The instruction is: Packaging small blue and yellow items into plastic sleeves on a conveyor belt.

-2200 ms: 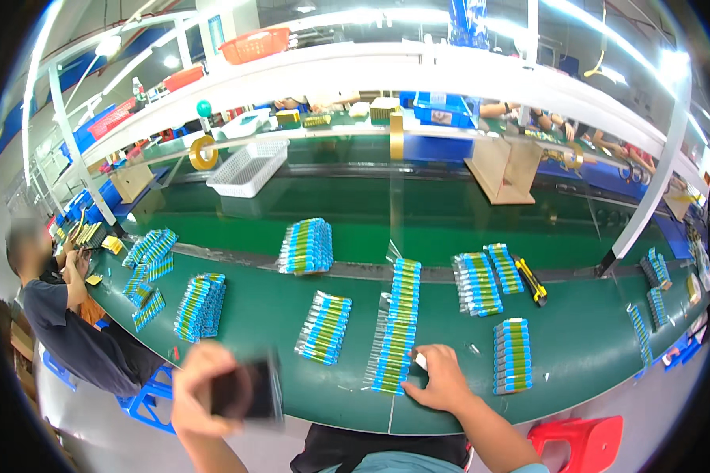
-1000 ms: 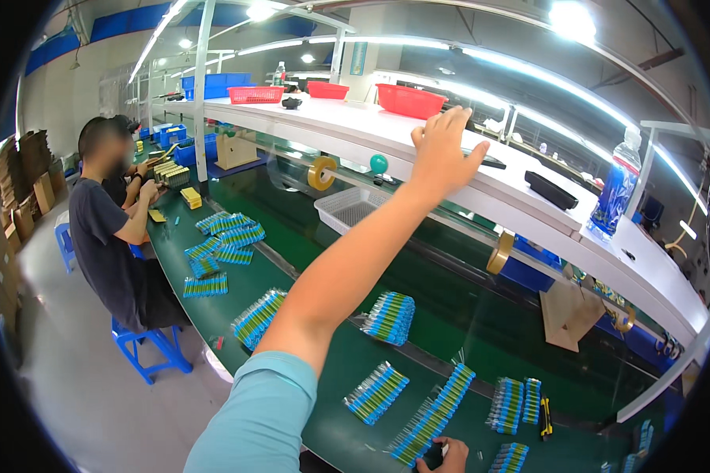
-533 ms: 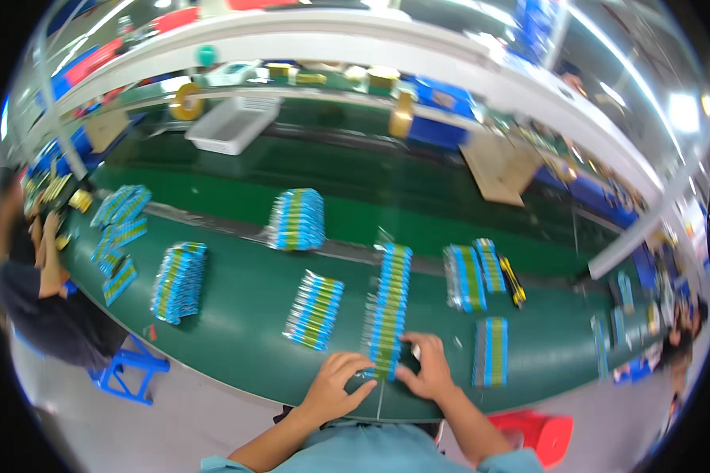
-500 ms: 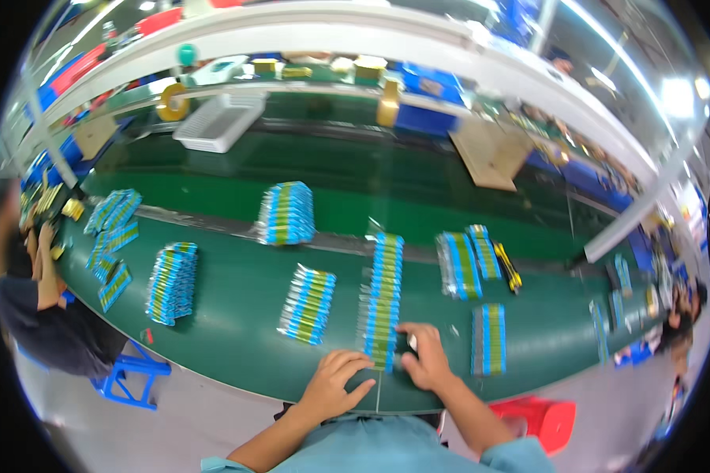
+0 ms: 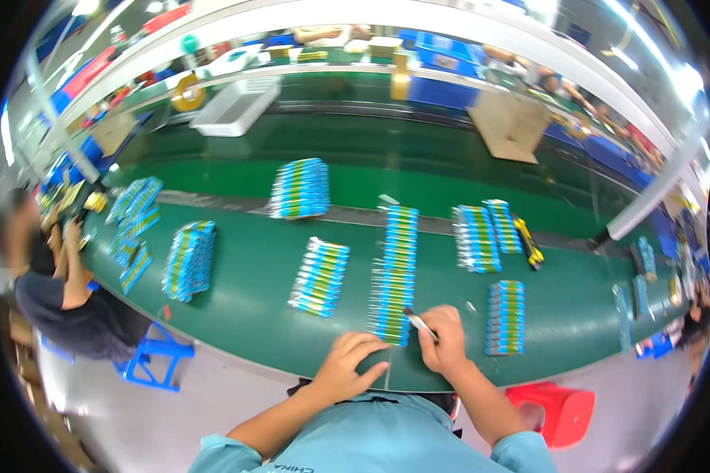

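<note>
Head view, right hand (image 5: pixel 443 340): fingers clamped on a small dark-tipped tool (image 5: pixel 418 320), tip touching the near end of the long row of packets (image 5: pixel 394 272).
Head view, left hand (image 5: pixel 349 366): flat on the counter (image 5: pixel 244 276), fingers together and pressing down on nothing else, just beside the row's near end.
Head view, long row: blue, green and white packets overlapping in a line that runs from the counter's front edge away toward the conveyor belt (image 5: pixel 418 158).
Head view, neighbours: shorter stack of packets (image 5: pixel 321 276) to the left, small stack (image 5: pixel 505 317) to the right, well clear of the tool.
Head view, farther off: fanned pile (image 5: pixel 300 189) at the belt's edge, double pile (image 5: pixel 485 235) with a yellow-and-black tool (image 5: pixel 528 243) beside it.
Head view, surroundings: seated co-worker (image 5: pixel 63 276) at far left with more packets, white tray (image 5: pixel 235 106) and tape roll (image 5: pixel 188 93) beyond the belt, red stool (image 5: pixel 564 410) at lower right.
Change: half a second ago both hands huddled at the row's end with the left curled beside the right; now the left is spread flat to brace.
Meaning: judged as settling into work on the nearest packet.
</note>
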The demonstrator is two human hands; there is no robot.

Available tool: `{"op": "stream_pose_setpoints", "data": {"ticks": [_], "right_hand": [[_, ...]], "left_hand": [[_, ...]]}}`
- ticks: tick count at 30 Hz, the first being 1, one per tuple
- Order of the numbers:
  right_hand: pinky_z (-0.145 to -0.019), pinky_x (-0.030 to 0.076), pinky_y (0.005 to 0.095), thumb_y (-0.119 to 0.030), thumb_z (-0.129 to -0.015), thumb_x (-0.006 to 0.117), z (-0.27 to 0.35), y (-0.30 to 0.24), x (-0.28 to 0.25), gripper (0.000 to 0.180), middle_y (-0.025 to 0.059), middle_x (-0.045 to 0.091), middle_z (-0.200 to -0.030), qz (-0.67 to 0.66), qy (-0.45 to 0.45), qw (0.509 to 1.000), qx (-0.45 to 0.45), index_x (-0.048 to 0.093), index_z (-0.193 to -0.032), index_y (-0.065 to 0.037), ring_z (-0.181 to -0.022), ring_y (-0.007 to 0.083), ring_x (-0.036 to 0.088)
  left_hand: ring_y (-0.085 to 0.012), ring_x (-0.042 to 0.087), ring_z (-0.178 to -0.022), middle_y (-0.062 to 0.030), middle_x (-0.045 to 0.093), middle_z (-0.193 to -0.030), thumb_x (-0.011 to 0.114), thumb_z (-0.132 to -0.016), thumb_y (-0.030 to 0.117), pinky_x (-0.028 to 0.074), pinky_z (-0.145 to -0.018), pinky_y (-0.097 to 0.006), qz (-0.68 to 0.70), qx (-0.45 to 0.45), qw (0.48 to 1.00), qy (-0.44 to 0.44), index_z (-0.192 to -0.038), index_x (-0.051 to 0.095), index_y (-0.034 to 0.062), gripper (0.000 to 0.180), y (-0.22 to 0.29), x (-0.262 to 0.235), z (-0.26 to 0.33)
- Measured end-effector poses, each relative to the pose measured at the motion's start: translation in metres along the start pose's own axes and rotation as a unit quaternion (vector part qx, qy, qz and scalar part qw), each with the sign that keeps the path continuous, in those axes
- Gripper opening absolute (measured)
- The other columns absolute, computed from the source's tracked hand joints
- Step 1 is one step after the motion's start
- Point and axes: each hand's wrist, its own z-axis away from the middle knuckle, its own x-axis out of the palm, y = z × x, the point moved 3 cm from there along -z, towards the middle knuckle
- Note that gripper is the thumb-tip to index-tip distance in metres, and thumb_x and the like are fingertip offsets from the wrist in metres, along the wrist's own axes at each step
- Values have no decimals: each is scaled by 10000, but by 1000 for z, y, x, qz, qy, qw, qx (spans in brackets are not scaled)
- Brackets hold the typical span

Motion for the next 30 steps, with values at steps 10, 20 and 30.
{"op": "stream_pose_setpoints", "data": {"ticks": [10, 20, 30], "right_hand": [[-698, 417, 353, -118, -746, 818, 15, -73, 43, 202, 35, 617, -692, -181, -39, 982, 23, 619, -759, -79, -651, 231, 564], [-826, 426, 421, -106, -689, 785, 35, -24, 11, 209, 85, 649, -860, -20, 7, 999, 33, 624, -819, -85, -840, 303, 596], [-856, 411, 428, -141, -686, 792, 36, -25, 13, 244, 68, 634, -925, -9, -45, 999, 16, 605, -840, -106, -935, 308, 571]], "left_hand": [[-139, 587, -892, -70, 612, -980, 636, -964, 19, 468, -886, -296, 518, -228, 812, 140, -954, 589, -1, 52, -14, -3, 40], [-143, 638, -739, -106, 670, -926, 560, -979, 22, 527, -701, -284, -2, -205, 907, 368, -1030, 480, -13, 101, -80, -91, 75], [-76, 498, -611, -34, 563, -718, 516, -995, 43, 414, -565, -252, -146, -190, 836, 493, -1042, 456, 3, 86, -109, -71, 96]]}}
